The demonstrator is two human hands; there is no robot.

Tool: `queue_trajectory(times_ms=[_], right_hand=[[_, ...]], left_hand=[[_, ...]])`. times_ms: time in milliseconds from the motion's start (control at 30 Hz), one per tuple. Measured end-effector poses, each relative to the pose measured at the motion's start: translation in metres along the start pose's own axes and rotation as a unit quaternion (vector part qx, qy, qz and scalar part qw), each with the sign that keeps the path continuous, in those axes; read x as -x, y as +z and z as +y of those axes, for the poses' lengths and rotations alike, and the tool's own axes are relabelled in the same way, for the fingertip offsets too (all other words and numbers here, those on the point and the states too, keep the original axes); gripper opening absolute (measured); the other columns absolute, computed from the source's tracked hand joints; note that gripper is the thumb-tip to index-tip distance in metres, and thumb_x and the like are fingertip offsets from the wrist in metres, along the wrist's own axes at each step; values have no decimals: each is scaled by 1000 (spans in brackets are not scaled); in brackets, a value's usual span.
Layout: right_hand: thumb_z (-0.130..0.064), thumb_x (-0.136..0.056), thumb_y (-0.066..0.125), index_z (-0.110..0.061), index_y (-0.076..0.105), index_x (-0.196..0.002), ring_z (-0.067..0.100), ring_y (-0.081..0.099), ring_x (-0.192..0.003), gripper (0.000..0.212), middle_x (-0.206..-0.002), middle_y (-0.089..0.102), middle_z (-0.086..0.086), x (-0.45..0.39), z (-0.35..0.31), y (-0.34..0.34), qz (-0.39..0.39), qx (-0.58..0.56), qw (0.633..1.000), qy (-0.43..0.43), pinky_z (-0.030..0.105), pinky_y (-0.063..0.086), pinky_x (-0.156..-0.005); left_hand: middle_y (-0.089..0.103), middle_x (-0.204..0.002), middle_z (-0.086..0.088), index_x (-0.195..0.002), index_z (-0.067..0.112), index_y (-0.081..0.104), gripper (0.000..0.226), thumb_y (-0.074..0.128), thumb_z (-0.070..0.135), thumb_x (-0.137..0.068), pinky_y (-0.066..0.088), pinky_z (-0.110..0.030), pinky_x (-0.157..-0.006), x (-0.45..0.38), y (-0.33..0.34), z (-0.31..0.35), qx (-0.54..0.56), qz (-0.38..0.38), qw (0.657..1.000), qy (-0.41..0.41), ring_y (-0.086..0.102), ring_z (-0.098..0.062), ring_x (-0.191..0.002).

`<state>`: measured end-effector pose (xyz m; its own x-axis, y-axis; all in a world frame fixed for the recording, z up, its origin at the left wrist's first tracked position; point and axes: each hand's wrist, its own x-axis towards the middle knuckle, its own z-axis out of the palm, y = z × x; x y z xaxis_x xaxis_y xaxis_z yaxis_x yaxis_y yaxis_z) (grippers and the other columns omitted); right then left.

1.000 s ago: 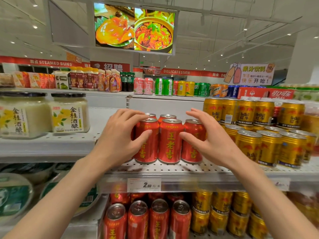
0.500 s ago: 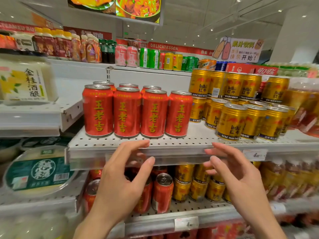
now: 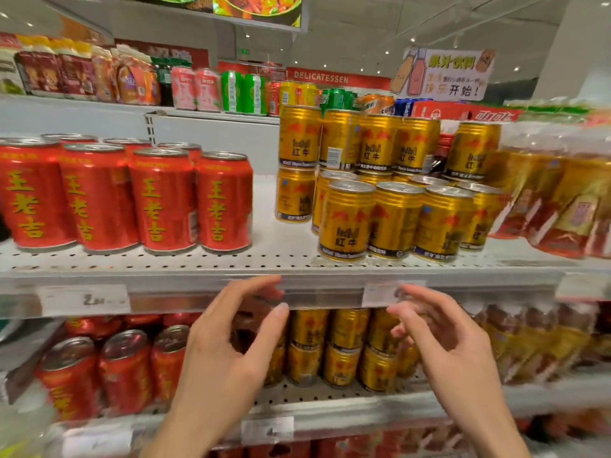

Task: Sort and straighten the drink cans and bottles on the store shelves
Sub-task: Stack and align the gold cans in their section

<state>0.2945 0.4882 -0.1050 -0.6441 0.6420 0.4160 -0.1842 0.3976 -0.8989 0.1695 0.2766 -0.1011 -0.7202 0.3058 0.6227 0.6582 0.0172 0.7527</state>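
Note:
Several red cans with yellow characters stand upright in a tidy front row at the left of the white perforated shelf. Right of a gap stand gold cans, some stacked two high behind, one front can slightly forward of the others. My left hand and my right hand hover just below the shelf's front edge, fingers curved and apart, holding nothing. They partly hide gold cans on the shelf below; red cans stand there on the left.
Packs of bottled drinks in plastic wrap crowd the shelf's right end. A top shelf carries mixed cans and bottles. Price tags sit on the shelf edges. A juice sign stands above the gold cans.
Both hands let go of the red cans, dropped below the shelf edge and shifted right with the view. The red cans now stand in a straight row at the left.

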Motion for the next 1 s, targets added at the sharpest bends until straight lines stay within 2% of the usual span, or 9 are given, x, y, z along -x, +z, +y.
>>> queue_trajectory(times_ms=[133,233,433,533,600,667,767,900,1000], right_hand=[[-28,-88,70,-29,71,-110,18,73,-83,22,-96,76,0,-19,11,-32,-32,-10,999,-5,27,58,-74],[-35,-85,69,-36,71,-106,16,73,-86,21,-98,76,-2,-28,14,-47,-65,-10,998,-13,24,57,-76],[-26,-90,71,-37,69,-110,11,71,-90,23,-96,74,-11,-42,4,-62,-71,32,996,-51,21,56,-79],[-31,-90,68,-39,66,-113,6,68,-92,24,-98,71,-16,-51,-14,-60,-57,90,987,-117,18,55,-76],[-29,-92,67,-31,66,-114,5,66,-92,23,-94,69,-16,-61,-29,-55,-39,132,971,-193,14,53,-74],[-25,-96,67,-19,67,-114,5,63,-92,19,-98,67,-13,-75,-43,-47,1,194,937,-290,13,49,-79],[-26,-94,66,-10,69,-111,12,57,-103,24,-108,64,-1,-99,-61,-34,57,286,876,-385,18,43,-92],[-51,-95,51,-18,68,-115,17,57,-113,42,-118,64,-2,-128,-71,-16,2,410,843,-347,39,45,-101],[-58,-96,43,-25,67,-107,14,61,-106,42,-109,67,-10,-133,-68,-10,-16,445,842,-304,42,40,-104]], left_hand=[[72,-101,15,-111,38,68,22,68,36,-89,48,-14,-80,-3,44,25,-8,5,1000,-15,68,-10,-97],[73,-101,17,-111,37,67,22,69,32,-90,49,-12,-80,-6,64,38,-18,13,1000,-11,69,-7,-97],[68,-107,8,-116,31,64,25,71,25,-92,54,-22,-71,-34,69,54,-53,46,996,56,66,-16,-91],[58,-116,5,-128,30,56,42,74,27,-90,54,-24,-71,-58,64,53,-102,53,989,96,61,-12,-100],[50,-125,5,-139,33,47,60,74,40,-86,55,-26,-82,-77,60,50,-143,22,984,105,56,-8,-110],[43,-133,8,-147,38,37,76,72,53,-81,52,-31,-96,-93,60,47,-174,-39,979,101,50,-7,-120],[39,-138,10,-148,45,32,77,70,56,-82,48,-33,-103,-107,63,42,-179,-104,973,106,48,-6,-122],[48,-135,11,-141,43,41,65,72,50,-85,54,-33,-95,-113,62,35,-144,-104,978,113,53,-5,-116],[52,-132,13,-138,40,45,61,73,48,-85,55,-28,-93,-116,51,31,-140,-106,977,118,55,-2,-114]])
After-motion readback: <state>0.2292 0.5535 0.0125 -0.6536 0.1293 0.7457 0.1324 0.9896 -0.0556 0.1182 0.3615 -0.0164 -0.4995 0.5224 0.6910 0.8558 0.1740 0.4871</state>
